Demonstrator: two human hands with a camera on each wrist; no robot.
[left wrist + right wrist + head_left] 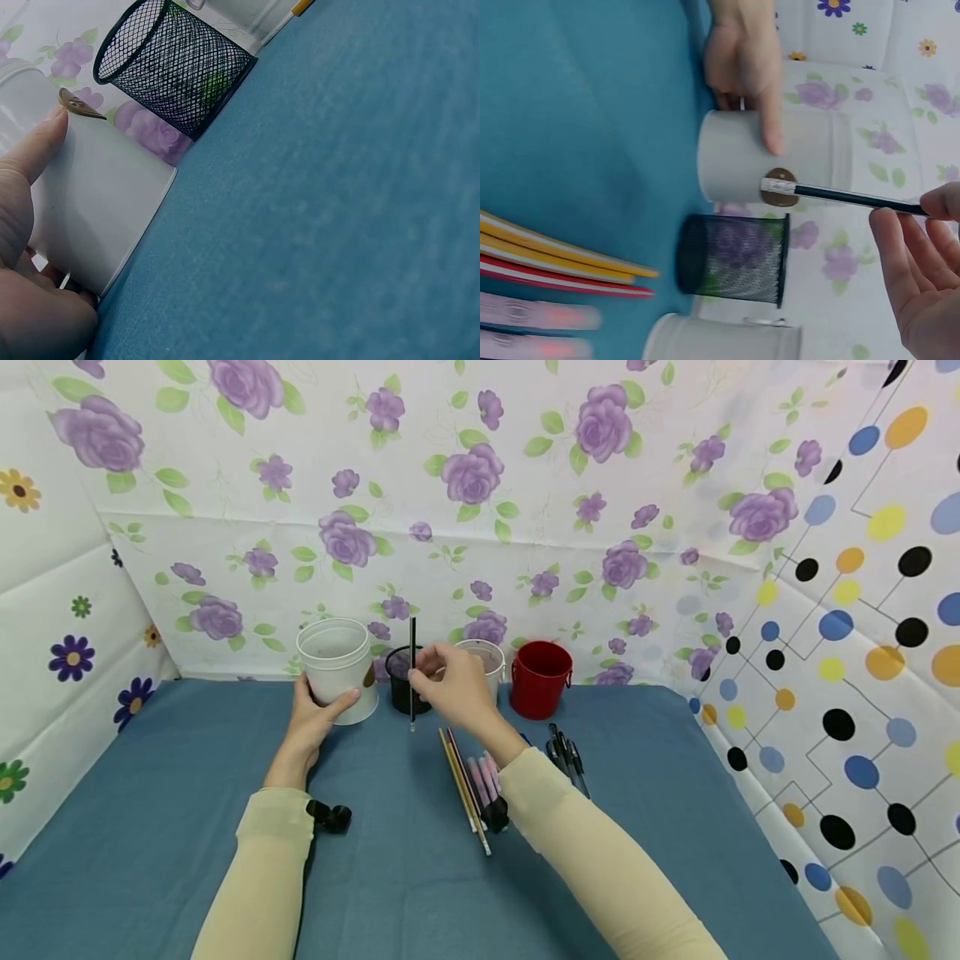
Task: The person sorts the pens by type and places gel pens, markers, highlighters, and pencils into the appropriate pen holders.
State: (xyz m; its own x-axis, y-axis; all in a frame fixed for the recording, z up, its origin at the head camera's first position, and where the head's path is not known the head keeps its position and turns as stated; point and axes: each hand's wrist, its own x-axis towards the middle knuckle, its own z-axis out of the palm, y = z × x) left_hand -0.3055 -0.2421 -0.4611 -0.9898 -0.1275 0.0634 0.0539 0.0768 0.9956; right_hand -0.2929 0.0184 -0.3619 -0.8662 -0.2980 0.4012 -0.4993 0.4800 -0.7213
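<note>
My left hand [306,731] grips a white pot [337,672] low on its side, with the thumb along the wall near a brown oval patch [81,105]. The pot stands on the blue cloth, tilted in the left wrist view only by the camera's angle. Between thumb and fingertips, my right hand [459,683] pinches a black pencil [840,195] near its upper part. The pencil hangs upright, its pale silvery end down, in front of a black mesh pen cup [180,71]. In the right wrist view that end overlaps the brown patch.
Behind my right hand stands a second white pot [493,658], partly hidden, then a red bucket [540,681]. Yellow pencils [462,785], a red-striped one and pink pens [483,777] lie together mid-cloth. Several black pens [567,756] lie to the right, beyond my sleeve.
</note>
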